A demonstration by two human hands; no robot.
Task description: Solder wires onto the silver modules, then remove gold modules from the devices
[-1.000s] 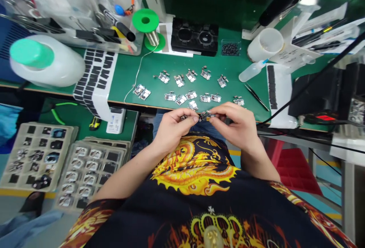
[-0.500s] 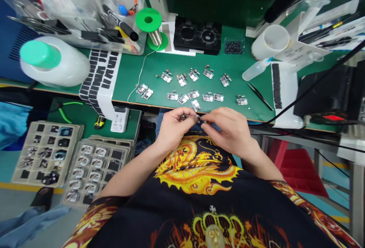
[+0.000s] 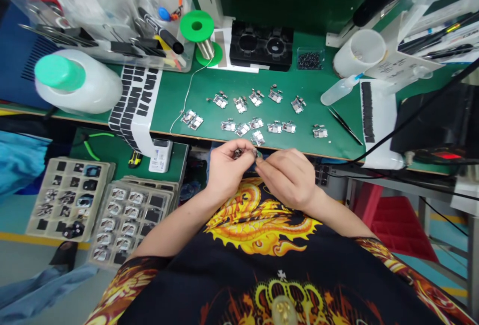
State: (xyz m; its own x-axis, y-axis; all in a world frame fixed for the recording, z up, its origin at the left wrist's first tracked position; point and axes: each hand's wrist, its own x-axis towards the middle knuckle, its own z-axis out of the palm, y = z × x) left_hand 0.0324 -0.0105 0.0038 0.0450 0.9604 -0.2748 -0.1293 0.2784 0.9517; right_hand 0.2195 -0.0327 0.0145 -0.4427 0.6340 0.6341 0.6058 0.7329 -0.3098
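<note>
My left hand [image 3: 229, 168] is closed around a small silvery electronic module [image 3: 238, 153], mostly hidden by its fingers, just off the front edge of the green bench [image 3: 168, 100]. Against it, at the module's right end, my right hand [image 3: 290, 175] pinches with thumb and forefinger; whatever lies between those fingertips is too small to make out. Beyond the hands, several similar silvery modules [image 3: 258, 138] lie in loose rows on the bench. Tweezers [image 3: 346, 125] rest to the right, beside a translucent squeeze bottle [image 3: 339, 90].
A green solder spool [image 3: 196, 26], a black fixture [image 3: 261, 46] and a clear box of small black parts [image 3: 310, 60] stand at the back. A big white bottle [image 3: 78, 83] is at left. Parts trays [image 3: 69, 200] sit lower left. A black cable [image 3: 407, 123] crosses at right.
My right hand has moved slightly left and turned inward, its fingertips now closer to the left hand. The left hand keeps its hold on the module. The view has shifted a little.
</note>
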